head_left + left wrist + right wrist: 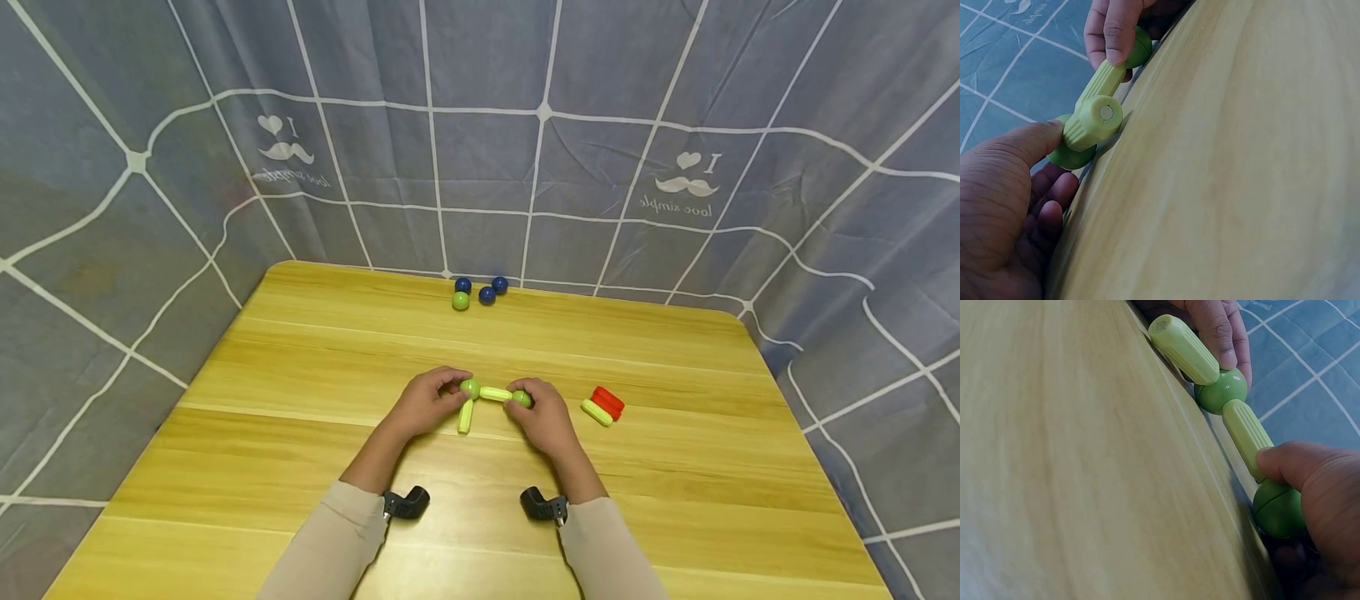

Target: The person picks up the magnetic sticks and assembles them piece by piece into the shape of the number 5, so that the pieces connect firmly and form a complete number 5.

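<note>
A green ball [470, 387] joins two ribbed yellow-green rods of a magnetic-looking building set. One rod [465, 417] points toward the person, with a round silvery disc in its free end in the right wrist view. The other rod [494, 393] runs right to a second green ball [1280, 509]. My left hand [431, 402] pinches the first ball between thumb and fingers. My right hand [545, 417] grips the second ball, its thumb [1285, 464] lying on the adjoining rod. The joined pieces are low over the wooden table [300, 467].
Three dark blue balls [487, 296] and a green ball [461, 301] sit at the table's far edge. To the right of my right hand lie red rods [608, 402] and a yellow-green rod [597, 412]. A grey gridded curtain [487, 158] hangs behind the table.
</note>
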Demonstrator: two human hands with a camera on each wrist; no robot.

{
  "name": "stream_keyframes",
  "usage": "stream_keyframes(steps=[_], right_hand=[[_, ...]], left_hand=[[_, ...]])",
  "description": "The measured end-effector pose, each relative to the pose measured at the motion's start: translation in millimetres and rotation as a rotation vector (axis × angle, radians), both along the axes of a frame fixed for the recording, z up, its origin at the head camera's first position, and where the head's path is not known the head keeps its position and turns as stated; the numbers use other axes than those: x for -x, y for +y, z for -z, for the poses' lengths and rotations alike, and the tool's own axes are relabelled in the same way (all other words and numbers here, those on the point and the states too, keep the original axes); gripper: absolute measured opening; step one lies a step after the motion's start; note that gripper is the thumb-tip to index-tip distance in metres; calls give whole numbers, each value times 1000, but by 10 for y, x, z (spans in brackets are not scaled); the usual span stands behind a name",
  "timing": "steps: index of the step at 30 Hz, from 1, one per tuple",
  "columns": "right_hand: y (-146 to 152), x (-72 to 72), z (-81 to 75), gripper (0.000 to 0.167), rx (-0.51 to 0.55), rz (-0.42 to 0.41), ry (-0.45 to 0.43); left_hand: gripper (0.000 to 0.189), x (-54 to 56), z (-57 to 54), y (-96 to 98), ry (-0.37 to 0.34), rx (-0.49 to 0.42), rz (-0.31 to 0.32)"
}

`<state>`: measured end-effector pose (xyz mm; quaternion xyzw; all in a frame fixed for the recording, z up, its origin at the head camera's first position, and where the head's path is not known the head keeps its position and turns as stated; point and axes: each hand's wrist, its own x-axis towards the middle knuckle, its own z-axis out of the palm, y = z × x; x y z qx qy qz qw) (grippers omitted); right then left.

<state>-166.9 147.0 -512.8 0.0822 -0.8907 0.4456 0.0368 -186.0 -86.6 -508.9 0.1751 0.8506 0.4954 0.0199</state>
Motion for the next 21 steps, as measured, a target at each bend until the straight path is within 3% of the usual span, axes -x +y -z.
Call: stream_keyframes(steps=[21], right_hand=[[2, 3, 8, 15, -67, -38, 57]], left_hand=[[27, -20, -23, 14, -35, 13, -39]])
